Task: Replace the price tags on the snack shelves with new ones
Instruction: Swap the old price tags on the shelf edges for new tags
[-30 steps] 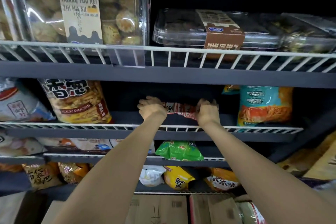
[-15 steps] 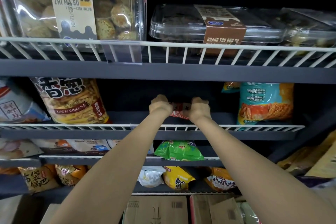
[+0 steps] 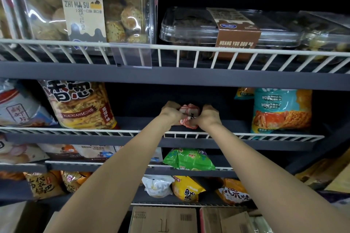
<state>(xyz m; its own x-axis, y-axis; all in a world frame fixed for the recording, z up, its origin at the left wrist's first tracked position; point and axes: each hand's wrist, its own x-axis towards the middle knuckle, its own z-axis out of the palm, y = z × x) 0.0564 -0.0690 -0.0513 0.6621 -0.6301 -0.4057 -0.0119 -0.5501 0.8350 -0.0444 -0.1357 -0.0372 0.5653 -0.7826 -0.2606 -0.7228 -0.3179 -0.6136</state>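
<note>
Item: red-and-white paper tags, light and easily creased, being gripped at both ends by left hand and right hand, fingers curled.

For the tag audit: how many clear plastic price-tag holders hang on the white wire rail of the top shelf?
1. A clear plastic tag holder clips to the white wire rail, below the tall clear cookie box. Rail ends run out of frame, so others may be hidden.

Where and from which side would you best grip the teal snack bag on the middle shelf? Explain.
Probably pinch the teal bag by its upper edge, coming from the front above the white wire rail. It stands upright and faces outward, and the rail covers its bottom edge. Nothing stands close on its left.
</note>
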